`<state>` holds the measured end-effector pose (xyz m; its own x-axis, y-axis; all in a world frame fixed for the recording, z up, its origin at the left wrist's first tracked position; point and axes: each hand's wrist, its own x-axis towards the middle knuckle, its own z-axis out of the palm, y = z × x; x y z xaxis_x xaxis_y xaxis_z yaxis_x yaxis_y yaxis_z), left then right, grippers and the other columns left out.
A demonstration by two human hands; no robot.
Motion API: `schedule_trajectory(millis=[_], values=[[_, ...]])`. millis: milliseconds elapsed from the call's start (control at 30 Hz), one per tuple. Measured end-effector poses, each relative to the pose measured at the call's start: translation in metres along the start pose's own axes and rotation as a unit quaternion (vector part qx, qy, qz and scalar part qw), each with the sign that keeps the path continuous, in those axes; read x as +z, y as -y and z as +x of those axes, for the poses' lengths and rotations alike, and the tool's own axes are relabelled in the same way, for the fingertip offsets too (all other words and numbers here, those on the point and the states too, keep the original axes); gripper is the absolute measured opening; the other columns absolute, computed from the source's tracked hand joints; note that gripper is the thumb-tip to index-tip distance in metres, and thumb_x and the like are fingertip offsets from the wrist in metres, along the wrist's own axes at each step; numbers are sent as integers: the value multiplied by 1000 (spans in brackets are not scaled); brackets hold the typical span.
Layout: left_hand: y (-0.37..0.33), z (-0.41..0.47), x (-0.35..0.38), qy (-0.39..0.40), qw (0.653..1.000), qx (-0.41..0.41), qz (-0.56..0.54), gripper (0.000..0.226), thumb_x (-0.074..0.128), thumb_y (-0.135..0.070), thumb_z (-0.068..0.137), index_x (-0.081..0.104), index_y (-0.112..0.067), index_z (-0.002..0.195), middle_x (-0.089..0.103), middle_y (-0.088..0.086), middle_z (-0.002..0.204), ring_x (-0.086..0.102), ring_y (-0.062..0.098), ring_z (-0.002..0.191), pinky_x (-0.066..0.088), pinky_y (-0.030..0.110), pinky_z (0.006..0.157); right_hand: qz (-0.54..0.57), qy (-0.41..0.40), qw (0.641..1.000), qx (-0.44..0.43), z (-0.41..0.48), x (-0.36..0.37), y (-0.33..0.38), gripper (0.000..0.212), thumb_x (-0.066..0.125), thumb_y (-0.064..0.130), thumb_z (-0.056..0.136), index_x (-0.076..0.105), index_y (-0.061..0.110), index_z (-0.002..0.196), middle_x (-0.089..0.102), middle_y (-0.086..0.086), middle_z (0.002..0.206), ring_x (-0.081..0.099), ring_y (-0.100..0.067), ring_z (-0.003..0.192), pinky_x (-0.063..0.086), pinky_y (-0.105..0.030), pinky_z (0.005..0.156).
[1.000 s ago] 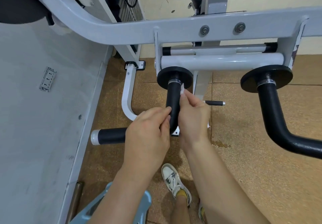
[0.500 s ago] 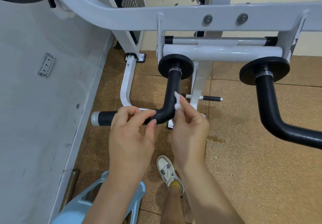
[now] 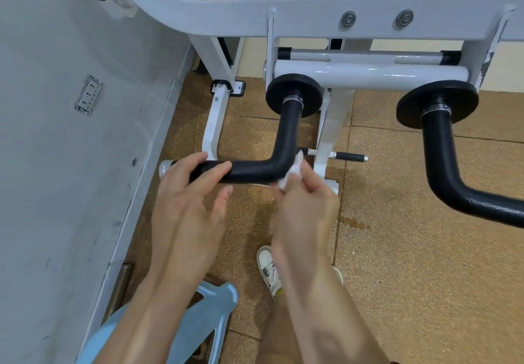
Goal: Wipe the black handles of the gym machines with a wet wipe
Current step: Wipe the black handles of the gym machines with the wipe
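Wet wipe (image 3: 292, 172) confirmed in use; my findings run from my own end outward. Nearest the camera I note a pale blue stool (image 3: 209, 315) and one white shoe (image 3: 268, 268) on the brown floor (image 3: 411, 264). Beyond these, both forearms reach forward. Step in hand, in my judgement: wiping the near handle (image 3: 255, 171), a black L-shaped bar, with the work at its bend. The right hand (image 3: 304, 210) pinches the bunched wet wipe between thumb and fingertips and presses it against the outside of that bend. I cannot tell how much of the wipe lies hidden under the fingers. The left hand (image 3: 184, 210) is loosely spread. Its fingers lie over the top of the bar's horizontal run near the capped end, and its thumb hangs below, apart from the bar, gripping nothing. I read it as steadying the bar. Next move, as I judge it: draw the wipe along the horizontal run toward the cap. That calls for the left hand to lift clear or shift, and for the wipe to wrap round the bar so the underside is covered. Farther out, the handle's other run meets a black disc (image 3: 293, 95) on the grey-white frame (image 3: 226, 15). To the right, well apart, a second handle (image 3: 445, 171) of the same kind hangs from its own disc, with neither hand on it. I cannot tell whether it has been wiped. A grey wall (image 3: 56, 179) closes the left side.
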<state>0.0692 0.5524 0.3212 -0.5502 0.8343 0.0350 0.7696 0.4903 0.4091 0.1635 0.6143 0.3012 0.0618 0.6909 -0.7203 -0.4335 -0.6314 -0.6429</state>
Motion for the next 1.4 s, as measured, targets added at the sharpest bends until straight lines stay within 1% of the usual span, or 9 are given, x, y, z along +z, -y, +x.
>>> schedule_trajectory(millis=[167,400,533,733,900,1033,1200,1333,1400], values=[[4,-12,-4,-59,997,-27,-50,21,63,-21,87,72,-23,106,55,-8,112,47,11,106,27,3,84,18,11,999,29,-15,5,-4,35,48,2,96,54,13,129,64,9,105,66,-7,95,54,-20,85],[14,-29,0,-9,984,-73,-162,18,62,-26,86,69,-39,95,52,-22,100,53,10,100,50,35,87,100,22,978,182,-29,12,-2,21,52,-5,92,61,-5,110,68,-19,104,70,-23,85,59,-31,80],[26,-28,-9,8,964,-115,-238,20,61,-20,88,69,-38,93,58,-19,100,58,1,95,48,19,80,109,-16,980,164,-26,13,-2,19,52,-5,91,62,-1,107,68,-16,106,69,-21,89,58,-30,77],[42,-17,-19,17,925,-181,-334,19,63,-15,89,71,-30,94,68,-10,99,62,-5,87,46,5,73,33,42,971,233,-43,41,-39,17,60,6,89,68,9,104,71,-5,90,56,-8,62,40,-18,50],[53,-13,-27,16,921,-176,-346,18,64,-14,88,72,-29,92,69,-12,90,62,-5,82,45,4,69,107,17,975,196,-44,39,-35,13,61,4,88,67,4,100,69,-8,95,54,-7,65,41,-16,53],[56,-10,-31,2,901,-178,-394,12,67,-8,86,72,-17,90,71,-8,79,65,-6,72,45,3,60,61,81,972,210,-59,70,-66,18,63,4,87,69,-2,102,71,-17,92,68,-25,82,54,-32,78],[67,-7,-35,3,900,-174,-399,12,67,-13,85,72,-25,87,70,-16,81,63,-5,74,45,4,63,111,16,980,164,-48,58,-54,7,62,0,87,67,2,91,66,-6,75,51,-6,55,38,-11,43],[71,-4,-35,0,900,-157,-407,13,67,-14,86,72,-24,93,71,-8,85,66,2,78,49,8,65,42,87,975,201,-62,82,-73,18,58,8,92,68,-6,98,68,-27,100,65,-34,85,54,-42,88],[76,-3,-37,-1,906,-143,-399,16,68,-17,85,71,-27,97,69,-8,91,65,1,80,49,9,65,14,84,978,190,-64,85,-75,19,59,11,91,71,-4,95,69,-27,100,62,-31,83,50,-35,79]])
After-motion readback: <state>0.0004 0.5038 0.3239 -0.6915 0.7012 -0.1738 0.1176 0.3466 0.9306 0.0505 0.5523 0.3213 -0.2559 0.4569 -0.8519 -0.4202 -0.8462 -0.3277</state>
